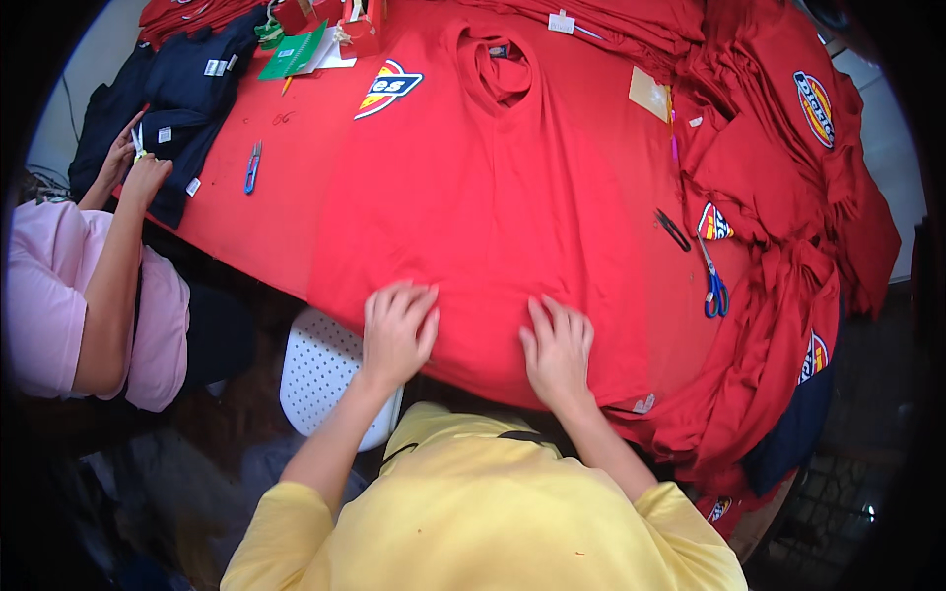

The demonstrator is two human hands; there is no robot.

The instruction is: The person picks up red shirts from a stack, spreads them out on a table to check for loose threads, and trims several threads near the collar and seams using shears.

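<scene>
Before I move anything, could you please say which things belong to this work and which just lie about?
In use: red shirt, left hand and right hand on it.
Apparently lying about: blue-handled scissors, blue snips, black snips, green booklet.

Got a red T-shirt (443, 217) spread on a red tabletop (261, 222), collar pointing away, with the left hand (397, 330) and right hand (559, 347) on its near end, fingers bent. Blue-handled scissors (715, 284) lie off to the right near piled red shirts (754, 148). Far left, 1 co-worker (163, 325) holds pale-handled scissors (139, 148) over navy clothes (197, 94).
</scene>
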